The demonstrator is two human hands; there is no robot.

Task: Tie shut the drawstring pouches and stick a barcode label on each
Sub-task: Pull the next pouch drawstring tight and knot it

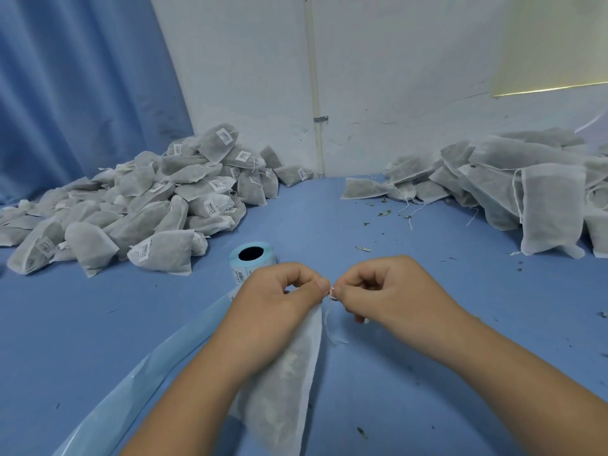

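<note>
One pouch (286, 373) in work: your left hand (279, 301) grips its neck, right hand (378, 291) pinches its string (329, 327) | labelled pile (158, 199) left, done | unlabelled pile (526, 179) right, pending | label roll (251, 258) ready

- Label roll (251, 258): 1 (ref. landmark).
- Hands: 2, left hand (279, 297) & right hand (381, 291), just in front of roll.
- Held pouch (283, 383): 1, w/ 1 drawstring (327, 324).
- Pouch heaps: 2, labelled heap (131, 205) left of roll, second heap (510, 185) right of roll; pcs per heap too many to count.
- Backing strip (138, 381): 1, front-left of roll.
</note>
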